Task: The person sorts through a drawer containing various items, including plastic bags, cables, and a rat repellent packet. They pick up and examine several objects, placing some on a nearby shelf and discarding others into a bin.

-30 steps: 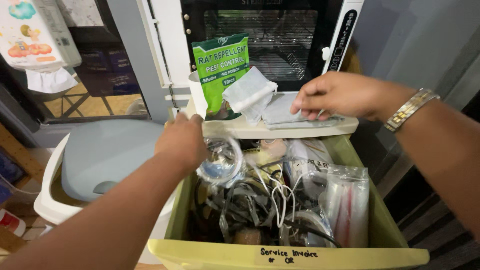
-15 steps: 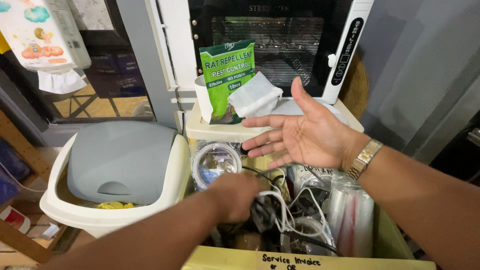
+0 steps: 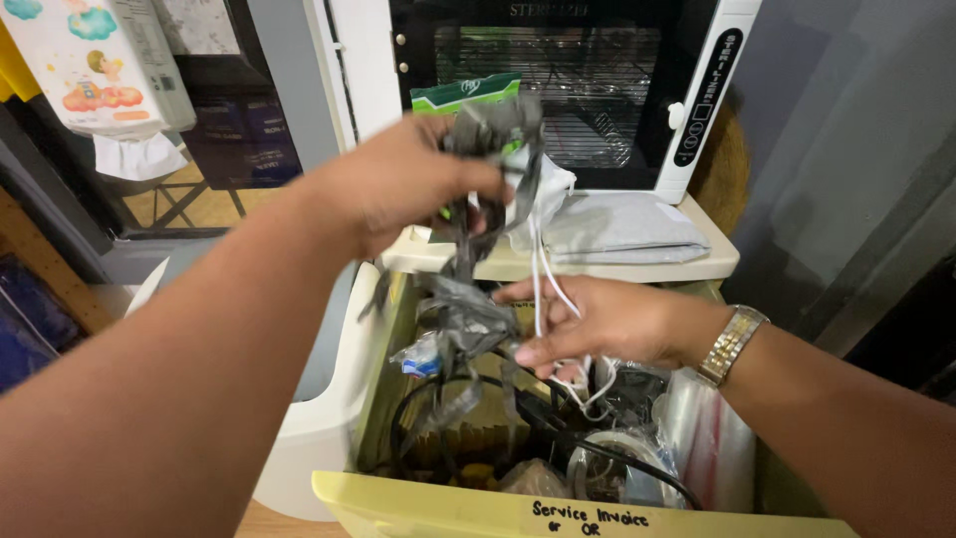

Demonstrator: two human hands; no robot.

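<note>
My left hand (image 3: 398,184) is raised above an open yellow-green drawer (image 3: 448,503) and is shut on a tangled bundle of grey straps and cords (image 3: 466,317) that hangs down into it. A white cable (image 3: 543,279) trails from the bundle to my right hand (image 3: 597,324), which is lower, over the drawer, with its fingers closed loosely on that cable. The drawer holds black cables (image 3: 558,428), a roll in clear wrap and clear plastic bags (image 3: 707,438).
Behind the drawer a cream shelf top (image 3: 637,264) carries a grey folded pouch (image 3: 617,229) and a green packet (image 3: 463,92). A white cabinet with a dark glass door (image 3: 558,90) stands on it. A white bin (image 3: 319,418) sits left of the drawer.
My left hand has pulled the grey tangle up out of the drawer to chest height. My right hand has dropped from open above the drawer to the white cable.
</note>
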